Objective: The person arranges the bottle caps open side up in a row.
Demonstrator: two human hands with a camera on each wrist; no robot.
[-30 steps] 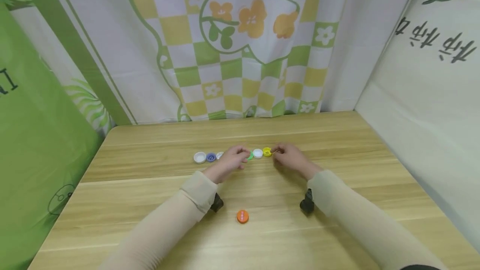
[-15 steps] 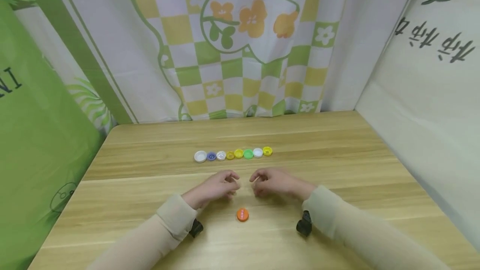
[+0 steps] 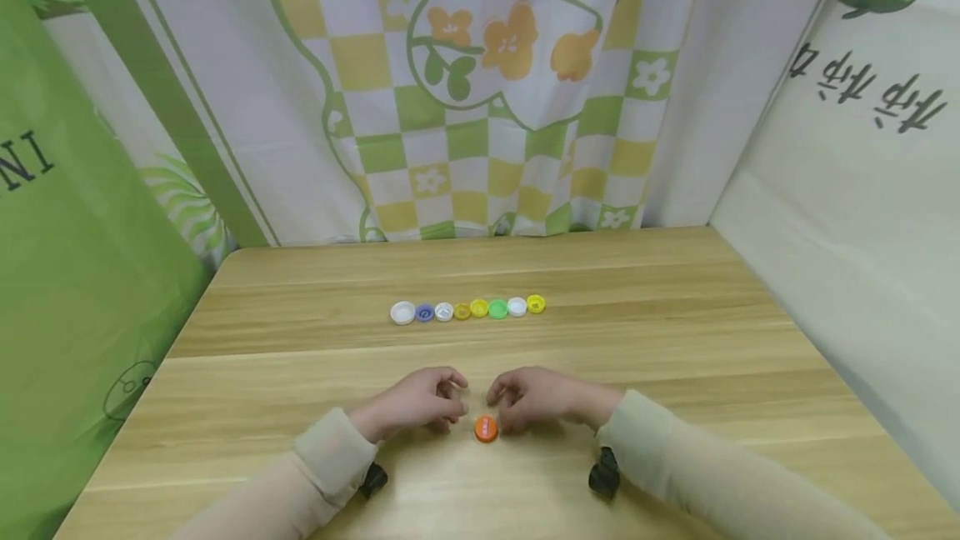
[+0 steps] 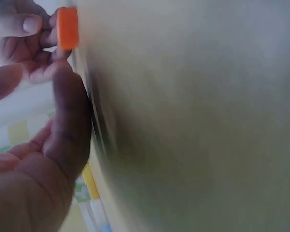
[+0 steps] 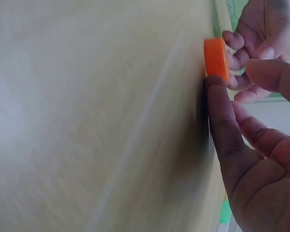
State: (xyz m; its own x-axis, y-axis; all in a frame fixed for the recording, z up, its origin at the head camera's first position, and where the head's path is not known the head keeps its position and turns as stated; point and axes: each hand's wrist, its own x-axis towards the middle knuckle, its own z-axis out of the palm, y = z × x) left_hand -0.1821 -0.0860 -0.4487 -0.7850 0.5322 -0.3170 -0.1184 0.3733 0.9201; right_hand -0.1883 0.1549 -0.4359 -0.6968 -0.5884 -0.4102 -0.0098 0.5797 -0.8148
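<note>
An orange bottle cap (image 3: 486,429) with pale marks on its top lies on the wooden table, between the two hands. Just to its left is the left hand (image 3: 422,398), fingers loosely bent and nothing held. The right hand (image 3: 546,397) is close on the cap's other side, also loosely bent and holding nothing. From the right wrist, the orange cap (image 5: 216,59) appears by the thumb tip, though I cannot tell whether they touch. In the left wrist view the cap (image 4: 67,27) stands past the thumb, in front of the other hand's fingers.
Farther back, a row of several caps runs side by side, from a white cap (image 3: 402,312) through a blue cap (image 3: 424,312) and a green cap (image 3: 498,308) to a yellow cap (image 3: 536,304). A patterned curtain (image 3: 480,132) hangs behind the table (image 3: 675,290).
Both hands have left the row of caps and come back toward the person, down to either side of the orange cap. The whole row is uncovered now; the orange cap stays in place.
</note>
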